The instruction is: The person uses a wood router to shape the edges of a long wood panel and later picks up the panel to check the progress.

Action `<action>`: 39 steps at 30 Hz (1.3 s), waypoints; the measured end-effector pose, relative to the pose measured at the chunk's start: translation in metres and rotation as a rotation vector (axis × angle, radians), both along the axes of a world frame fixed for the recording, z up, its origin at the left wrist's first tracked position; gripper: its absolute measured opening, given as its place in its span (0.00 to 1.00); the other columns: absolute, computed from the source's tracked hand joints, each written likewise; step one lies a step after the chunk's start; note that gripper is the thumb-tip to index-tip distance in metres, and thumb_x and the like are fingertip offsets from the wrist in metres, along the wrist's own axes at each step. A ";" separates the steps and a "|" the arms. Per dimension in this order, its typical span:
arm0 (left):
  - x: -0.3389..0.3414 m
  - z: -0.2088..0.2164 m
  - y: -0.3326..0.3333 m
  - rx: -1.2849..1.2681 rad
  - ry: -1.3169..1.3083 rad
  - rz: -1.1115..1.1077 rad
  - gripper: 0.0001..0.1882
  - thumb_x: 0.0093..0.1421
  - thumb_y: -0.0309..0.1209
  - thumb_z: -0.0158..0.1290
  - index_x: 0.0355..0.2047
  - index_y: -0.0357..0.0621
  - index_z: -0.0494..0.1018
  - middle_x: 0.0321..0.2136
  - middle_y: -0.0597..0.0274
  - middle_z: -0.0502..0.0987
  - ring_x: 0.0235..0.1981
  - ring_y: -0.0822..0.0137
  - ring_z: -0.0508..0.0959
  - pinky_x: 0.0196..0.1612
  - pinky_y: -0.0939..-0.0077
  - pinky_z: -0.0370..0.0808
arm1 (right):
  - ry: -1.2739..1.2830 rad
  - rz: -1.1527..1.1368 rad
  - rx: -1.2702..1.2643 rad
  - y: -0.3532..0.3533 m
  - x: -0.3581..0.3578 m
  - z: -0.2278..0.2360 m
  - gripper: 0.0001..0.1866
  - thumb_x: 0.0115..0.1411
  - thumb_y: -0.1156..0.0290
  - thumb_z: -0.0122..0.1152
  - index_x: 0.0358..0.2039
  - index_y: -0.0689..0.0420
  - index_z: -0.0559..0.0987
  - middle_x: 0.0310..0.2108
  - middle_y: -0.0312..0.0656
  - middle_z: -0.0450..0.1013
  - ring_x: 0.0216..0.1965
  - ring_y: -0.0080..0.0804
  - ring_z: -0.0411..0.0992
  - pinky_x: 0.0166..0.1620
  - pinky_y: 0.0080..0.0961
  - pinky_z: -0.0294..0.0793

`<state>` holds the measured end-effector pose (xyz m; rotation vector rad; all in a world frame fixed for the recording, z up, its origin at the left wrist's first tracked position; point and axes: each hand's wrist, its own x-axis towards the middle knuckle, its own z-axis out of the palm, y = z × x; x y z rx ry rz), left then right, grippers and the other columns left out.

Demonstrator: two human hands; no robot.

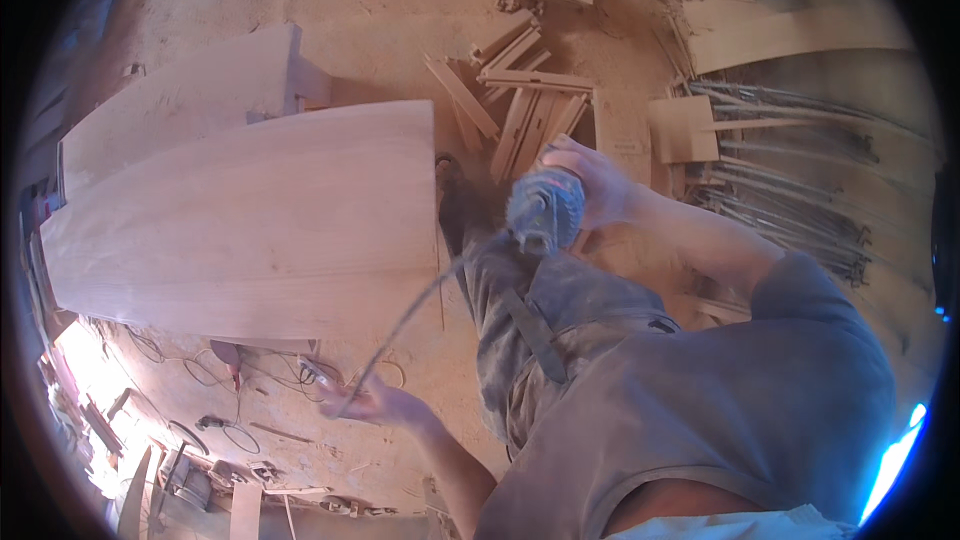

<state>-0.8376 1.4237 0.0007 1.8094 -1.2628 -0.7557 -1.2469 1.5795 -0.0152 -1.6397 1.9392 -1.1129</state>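
My right hand (590, 185) is wrapped round a dusty blue-grey corded power tool (543, 210) with a ribbed housing, held in front of my legs. Which kind of tool it is I cannot make out, since its working end is hidden. From the tool a dark power cord (405, 320) slants down to the left. My left hand (375, 405) has that cord across its fingers, seemingly gripped loosely. A large pale wooden panel (250, 220) with a curved edge lies to the left, apart from both hands.
Behind the panel sits another pale board (190, 90). Wood offcuts (525, 90) are heaped beyond my feet. Long metal bars (800, 170) lie at the right beside stacked boards. Cables (240, 430) and a red-and-dark tool (230, 358) lie on the dusty floor at lower left.
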 end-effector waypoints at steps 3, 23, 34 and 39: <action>-0.044 -0.015 -0.089 -0.137 -0.001 -0.101 0.50 0.62 0.23 0.60 0.75 0.33 0.39 0.76 0.39 0.44 0.75 0.46 0.53 0.78 0.53 0.49 | -0.091 -0.016 -0.135 -0.075 -0.017 -0.033 0.40 0.46 0.69 0.81 0.59 0.52 0.70 0.49 0.47 0.74 0.50 0.49 0.74 0.53 0.39 0.74; -0.106 -0.153 -0.260 -0.022 -0.360 -0.450 0.40 0.74 0.38 0.46 0.77 0.41 0.38 0.76 0.43 0.47 0.76 0.46 0.48 0.76 0.50 0.49 | -0.547 0.021 -0.386 -0.201 -0.048 -0.156 0.21 0.61 0.68 0.70 0.53 0.61 0.76 0.51 0.44 0.75 0.50 0.40 0.74 0.55 0.35 0.72; -0.088 -0.166 -0.285 -0.131 -0.783 -0.468 0.35 0.75 0.40 0.45 0.74 0.34 0.50 0.73 0.41 0.55 0.75 0.45 0.54 0.75 0.52 0.53 | -0.836 0.171 -0.213 -0.193 -0.046 -0.126 0.52 0.51 0.78 0.79 0.70 0.42 0.57 0.64 0.56 0.61 0.43 0.43 0.76 0.37 0.25 0.81; -0.094 -0.158 -0.285 -0.124 -0.831 -0.472 0.35 0.74 0.39 0.46 0.74 0.32 0.51 0.73 0.41 0.56 0.75 0.45 0.54 0.75 0.52 0.53 | -0.834 0.170 -0.249 -0.222 -0.032 -0.124 0.40 0.59 0.73 0.71 0.68 0.47 0.60 0.61 0.57 0.64 0.46 0.44 0.75 0.45 0.31 0.79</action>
